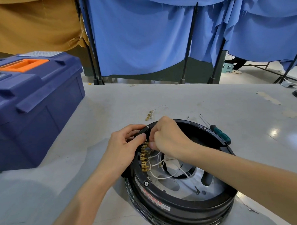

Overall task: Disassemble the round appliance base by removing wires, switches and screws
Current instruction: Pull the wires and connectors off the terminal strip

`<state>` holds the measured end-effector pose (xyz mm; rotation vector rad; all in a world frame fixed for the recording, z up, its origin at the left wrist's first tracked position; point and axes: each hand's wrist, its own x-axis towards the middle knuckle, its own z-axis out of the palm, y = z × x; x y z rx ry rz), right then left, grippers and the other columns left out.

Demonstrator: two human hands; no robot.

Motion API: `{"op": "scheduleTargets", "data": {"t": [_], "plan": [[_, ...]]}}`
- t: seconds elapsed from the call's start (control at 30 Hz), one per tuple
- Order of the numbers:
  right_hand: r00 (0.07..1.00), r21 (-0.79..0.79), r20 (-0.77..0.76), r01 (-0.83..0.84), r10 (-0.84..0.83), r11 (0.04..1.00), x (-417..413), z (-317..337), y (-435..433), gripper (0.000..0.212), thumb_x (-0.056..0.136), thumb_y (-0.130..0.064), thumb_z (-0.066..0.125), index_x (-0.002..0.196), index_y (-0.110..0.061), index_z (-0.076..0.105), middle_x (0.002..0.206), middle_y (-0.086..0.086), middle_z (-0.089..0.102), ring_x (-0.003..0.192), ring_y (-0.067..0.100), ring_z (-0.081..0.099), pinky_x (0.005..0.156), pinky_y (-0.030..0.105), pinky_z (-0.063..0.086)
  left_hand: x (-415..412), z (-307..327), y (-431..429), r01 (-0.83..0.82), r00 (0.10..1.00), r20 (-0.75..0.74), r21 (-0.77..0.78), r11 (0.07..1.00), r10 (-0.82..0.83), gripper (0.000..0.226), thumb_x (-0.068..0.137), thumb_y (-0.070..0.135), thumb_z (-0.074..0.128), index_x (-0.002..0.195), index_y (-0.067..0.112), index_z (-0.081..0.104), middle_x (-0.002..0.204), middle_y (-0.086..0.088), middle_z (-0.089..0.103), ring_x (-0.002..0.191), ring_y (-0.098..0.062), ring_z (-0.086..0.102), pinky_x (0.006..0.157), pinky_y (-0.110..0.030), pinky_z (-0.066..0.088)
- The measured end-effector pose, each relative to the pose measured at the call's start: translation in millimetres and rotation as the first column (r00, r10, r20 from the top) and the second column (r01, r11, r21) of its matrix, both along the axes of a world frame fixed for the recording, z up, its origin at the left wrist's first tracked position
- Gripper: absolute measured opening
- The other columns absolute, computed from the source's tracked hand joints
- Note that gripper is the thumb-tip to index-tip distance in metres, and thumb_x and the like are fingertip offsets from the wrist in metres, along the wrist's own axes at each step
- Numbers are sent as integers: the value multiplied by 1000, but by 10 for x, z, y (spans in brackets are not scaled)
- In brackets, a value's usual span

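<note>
Sitting on the grey table (179,100), the round appliance base (182,209) lies near the front edge, right of centre, with its open side up. Inside its black ring are a silver metal plate (173,185), a loose tangle of white wires (160,176) and a column of brass terminals (144,163) along the left inner wall; at least five terminals show, and the uppermost are hidden by fingers. Three screws (146,183) are visible on the rim: one at the near left, one at the far left and one at the far right.

The left hand (124,145) grips the ring's left edge, fingers curled over the rim. The right hand (168,138) reaches across the opening, fingers curled, and pinches at the top of the terminal column.

One blue toolbox (30,110) with an orange handle stands on the left of the table with its lid shut, so its contents cannot be seen. One loose wire (153,110) with a small cluster of brass ends lies on the table just beyond the base. One green-handled screwdriver (220,134) rests behind the base's far right rim. Blue curtains (139,35) hang behind the table.
</note>
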<state>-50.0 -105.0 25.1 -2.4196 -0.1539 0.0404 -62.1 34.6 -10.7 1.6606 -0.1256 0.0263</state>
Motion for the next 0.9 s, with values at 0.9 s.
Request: {"op": "scheduleTargets", "data": {"t": [0.9], "plan": [[968, -120, 36, -242, 248, 963, -168, 162, -96, 4, 73, -18, 80, 74, -17, 76, 82, 1, 71, 76, 15, 65, 65, 27, 52, -35, 36, -12, -4, 1000, 12, 19, 1000, 4, 23, 89, 6, 62, 103, 22, 72, 97, 3, 75, 94, -12, 70, 84, -27, 54]]}}
